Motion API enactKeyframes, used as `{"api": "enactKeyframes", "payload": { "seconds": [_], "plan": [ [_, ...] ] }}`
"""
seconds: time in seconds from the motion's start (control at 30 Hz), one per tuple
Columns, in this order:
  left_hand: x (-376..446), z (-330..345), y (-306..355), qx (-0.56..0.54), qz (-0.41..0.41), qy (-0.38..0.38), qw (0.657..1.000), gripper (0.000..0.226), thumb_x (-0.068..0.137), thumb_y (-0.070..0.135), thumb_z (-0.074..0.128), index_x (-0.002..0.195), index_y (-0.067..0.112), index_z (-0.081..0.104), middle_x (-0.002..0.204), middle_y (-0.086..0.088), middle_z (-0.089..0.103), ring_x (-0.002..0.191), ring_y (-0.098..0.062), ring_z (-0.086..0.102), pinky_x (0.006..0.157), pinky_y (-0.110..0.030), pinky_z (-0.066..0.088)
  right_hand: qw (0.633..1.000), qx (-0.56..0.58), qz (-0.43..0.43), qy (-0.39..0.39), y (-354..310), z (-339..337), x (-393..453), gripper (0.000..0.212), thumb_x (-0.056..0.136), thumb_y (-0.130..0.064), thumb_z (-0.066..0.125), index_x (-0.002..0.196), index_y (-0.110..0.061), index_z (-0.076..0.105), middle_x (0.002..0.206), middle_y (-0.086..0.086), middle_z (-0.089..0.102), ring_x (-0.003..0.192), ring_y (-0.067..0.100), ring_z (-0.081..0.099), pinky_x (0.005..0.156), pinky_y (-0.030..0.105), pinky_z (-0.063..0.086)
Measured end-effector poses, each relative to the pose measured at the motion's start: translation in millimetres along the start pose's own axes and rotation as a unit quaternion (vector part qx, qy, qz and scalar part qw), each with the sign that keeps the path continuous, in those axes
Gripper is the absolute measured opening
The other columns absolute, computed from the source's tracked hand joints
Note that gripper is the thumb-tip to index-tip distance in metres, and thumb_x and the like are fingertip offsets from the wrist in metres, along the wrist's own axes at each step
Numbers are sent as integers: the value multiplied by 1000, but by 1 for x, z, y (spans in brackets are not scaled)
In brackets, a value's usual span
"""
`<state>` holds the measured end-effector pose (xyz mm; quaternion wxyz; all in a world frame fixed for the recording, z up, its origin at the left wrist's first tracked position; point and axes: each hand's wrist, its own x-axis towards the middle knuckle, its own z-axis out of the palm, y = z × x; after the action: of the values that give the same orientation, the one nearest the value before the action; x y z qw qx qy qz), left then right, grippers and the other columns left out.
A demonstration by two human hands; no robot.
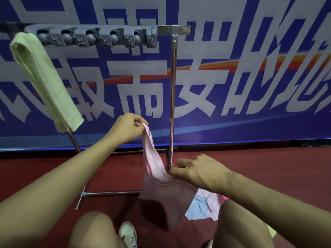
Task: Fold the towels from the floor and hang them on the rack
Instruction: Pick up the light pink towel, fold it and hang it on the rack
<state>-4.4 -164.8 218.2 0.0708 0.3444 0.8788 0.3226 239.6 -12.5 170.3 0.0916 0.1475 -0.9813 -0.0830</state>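
A person crouched on a dark red floor (pixel 268 176) before a metal towel rack (pixel 172 97). A folded pale green towel (pixel 46 83) hung over the rack's top bar at the left, beside a grey clip strip (pixel 93 37). The left hand (pixel 128 128), raised, pinched the top corner of a pink towel (pixel 157 176) between thumb and curled fingers. The right hand (pixel 198 173), lower and palm down, held the towel's other end, its fingers curled on the cloth. The towel sagged between them, its tail drooping toward the floor. More pink and blue towels (pixel 206 206) lay heaped on the floor near the right knee
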Motion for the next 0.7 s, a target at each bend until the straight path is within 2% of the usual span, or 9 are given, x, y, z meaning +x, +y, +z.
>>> {"api": "enactKeyframes", "payload": {
  "seconds": [0.1, 0.17, 0.23, 0.33, 0.37, 0.43, 0.5, 0.63, 0.7],
  "plan": [
    [-4, 9, 5, -30, -16, -27, 999, 17, 90, 34, 67, 99, 24, 78, 90, 12, 77, 92, -12, 73, 83, -34, 60, 999, -2, -45, -23, -15, -4, 2, 29, 89, -18, 63, 112, -28, 48, 79, -1, 50, 41, 30, 44, 38, 28, 33],
    [-7, 15, 5, 25, 0, -21, 999, 34, 88, 42, 75, 114, 20, 72, 106, 8, 71, 102, -16, 68, 86, -30, 52, 996, 10, -72, -52, -22, -1, 2, 19, 95, -18, 55, 112, -25, 51, 80, 1, 50, 45, 32, 48, 43, 33, 44],
    [-9, 22, 1, 89, 32, -15, 995, 45, 90, 28, 76, 131, 15, 63, 122, -1, 69, 116, -23, 64, 90, -32, 50, 992, 30, -83, -91, -25, 4, 2, 21, 97, -19, 48, 117, -23, 54, 86, 3, 53, 51, 35, 51, 50, 41, 50],
    [-11, 29, -5, 157, 82, -32, 984, 57, 90, -2, 58, 144, 14, 52, 143, -6, 59, 133, -29, 55, 105, -40, 47, 986, 47, -68, -144, -17, 8, -1, 36, 94, -25, 33, 119, -21, 59, 95, 3, 54, 63, 36, 56, 60, 44, 53],
    [-12, 31, -6, 170, 98, -41, 980, 60, 90, -5, 54, 146, 15, 50, 144, -5, 57, 133, -29, 54, 106, -41, 47, 985, 54, -59, -150, -13, 9, -3, 33, 93, -26, 34, 114, -21, 59, 94, 3, 54, 67, 36, 57, 63, 46, 53],
    [-15, 33, -10, 191, 143, -57, 969, 61, 91, -5, 52, 147, 18, 48, 143, -1, 56, 132, -26, 54, 106, -40, 47, 985, 74, -27, -153, -5, 10, -4, 17, 93, -21, 47, 106, -22, 58, 93, 1, 54, 74, 33, 60, 68, 47, 54],
    [-16, 34, -13, 203, 180, -79, 959, 60, 93, -2, 53, 148, 21, 47, 145, 1, 55, 133, -24, 53, 107, -39, 46, 984, 100, 25, -145, 7, 11, -5, 16, 90, -18, 57, 104, -22, 62, 95, 1, 59, 81, 30, 63, 73, 43, 54],
    [-21, 32, -12, 187, 200, -127, 953, 66, 92, -1, 53, 153, 22, 43, 154, 3, 50, 141, -19, 47, 115, -36, 40, 973, 139, 152, -106, 28, 8, -6, 13, 91, -21, 56, 101, -21, 65, 99, -1, 67, 92, 27, 63, 77, 43, 52],
    [-25, 31, -10, 169, 207, -146, 953, 69, 92, 2, 55, 155, 24, 39, 157, 6, 45, 145, -16, 43, 117, -31, 37, 971, 154, 163, -80, 32, 3, -5, 12, 92, -20, 56, 99, -19, 66, 98, -2, 67, 92, 24, 62, 78, 40, 51]
  ]
}}
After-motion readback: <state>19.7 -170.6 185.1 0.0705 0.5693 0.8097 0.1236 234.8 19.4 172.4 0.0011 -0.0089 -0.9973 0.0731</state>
